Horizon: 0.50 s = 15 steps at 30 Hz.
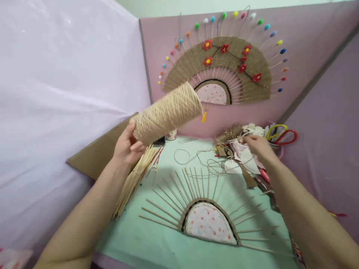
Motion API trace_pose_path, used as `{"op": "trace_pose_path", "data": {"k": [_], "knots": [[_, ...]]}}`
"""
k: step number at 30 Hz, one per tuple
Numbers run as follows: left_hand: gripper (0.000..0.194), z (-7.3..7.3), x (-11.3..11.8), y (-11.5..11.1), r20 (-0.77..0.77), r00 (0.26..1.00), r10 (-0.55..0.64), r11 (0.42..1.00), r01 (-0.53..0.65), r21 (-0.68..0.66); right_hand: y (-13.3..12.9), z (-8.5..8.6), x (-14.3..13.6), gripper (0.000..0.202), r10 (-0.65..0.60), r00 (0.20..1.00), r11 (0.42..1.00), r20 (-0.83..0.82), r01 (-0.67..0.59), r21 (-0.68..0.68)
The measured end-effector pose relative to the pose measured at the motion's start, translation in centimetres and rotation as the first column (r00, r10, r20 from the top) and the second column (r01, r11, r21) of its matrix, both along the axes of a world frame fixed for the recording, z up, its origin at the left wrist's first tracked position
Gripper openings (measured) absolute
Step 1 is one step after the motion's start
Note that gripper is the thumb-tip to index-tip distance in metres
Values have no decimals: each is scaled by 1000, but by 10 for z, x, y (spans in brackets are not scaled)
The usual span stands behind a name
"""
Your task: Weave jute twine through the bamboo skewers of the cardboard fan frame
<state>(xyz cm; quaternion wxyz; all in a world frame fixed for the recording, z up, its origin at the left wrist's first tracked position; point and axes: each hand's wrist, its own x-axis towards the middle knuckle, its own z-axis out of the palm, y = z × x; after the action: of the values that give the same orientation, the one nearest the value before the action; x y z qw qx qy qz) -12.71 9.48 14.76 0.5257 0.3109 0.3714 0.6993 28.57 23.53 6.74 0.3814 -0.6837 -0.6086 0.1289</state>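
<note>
My left hand grips the lower end of a big spool of tan twine, held tilted in the air above the table. At the right, my right hand is closed over a heap of cloth and paper scraps; what its fingertips pinch is too small to make out. Below both hands lies a half-round fan frame with thin sticks spreading from its edge. Its pink-dotted white centre has a black and tan border. A loose strand of twine curls on the table behind the frame.
A bundle of thin sticks lies at the left beside a brown board. On the pink back panel hangs a woven fan with red flowers and coloured tips. Red-and-yellow-handled scissors stand at the right. The tabletop is pale green.
</note>
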Motion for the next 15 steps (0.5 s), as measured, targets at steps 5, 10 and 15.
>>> {"op": "trace_pose_path", "data": {"k": [5,10,15], "knots": [[29,20,-2,-4,-378,879,291,956,-283,79,4,21,53,49,-419,908,904,-26,420,77],[23,22,-13,-20,-336,940,-57,967,-32,-253,-2,16,20,34,-137,990,990,30,137,-24],[25,22,5,-25,-27,970,-242,893,212,-398,-37,22,-83,71,620,667,770,-414,-618,158]]}}
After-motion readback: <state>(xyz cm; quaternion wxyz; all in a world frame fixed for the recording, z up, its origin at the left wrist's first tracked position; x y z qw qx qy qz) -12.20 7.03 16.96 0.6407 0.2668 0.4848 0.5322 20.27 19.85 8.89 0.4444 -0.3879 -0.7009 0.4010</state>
